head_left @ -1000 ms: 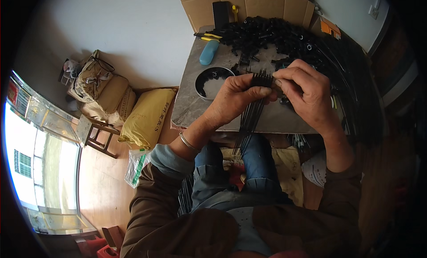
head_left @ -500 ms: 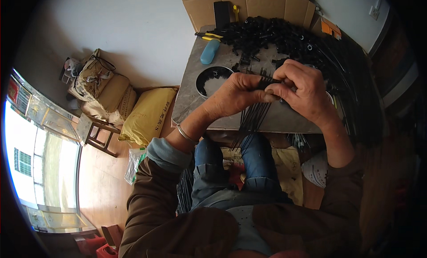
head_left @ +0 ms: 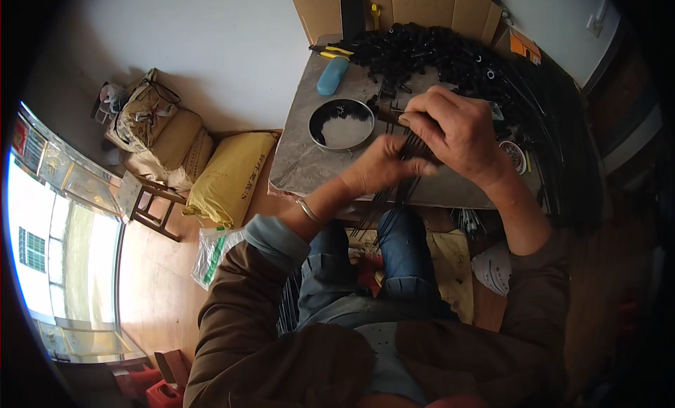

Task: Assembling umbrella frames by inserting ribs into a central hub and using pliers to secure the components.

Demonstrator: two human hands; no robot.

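A bundle of thin black strands (head_left: 402, 190) hangs over the table's near edge towards my knees. My left hand (head_left: 383, 165) is closed round its upper part, with the thumb pointing right. Just above and to the right, my right hand (head_left: 455, 135) is closed in a pinch, its fingertips at a thin strand by a small dark piece (head_left: 389, 115). Exactly what those fingertips grip is partly hidden. Left of the hands stands a round metal bowl (head_left: 348, 133) with small black bits along its inner side.
A heap of black tubular parts (head_left: 422, 48) covers the table's back, before a cardboard screen (head_left: 422, 6). Nearby lie yellow-handled pliers (head_left: 330, 52) and a blue case (head_left: 332, 75). Long black strands (head_left: 562, 134) curve down the right side. A small round dish (head_left: 513, 155) stands right of my hand.
My hands have drawn apart: the left has dropped lower, while the right has shifted left and slightly up. More of the bowl shows now.
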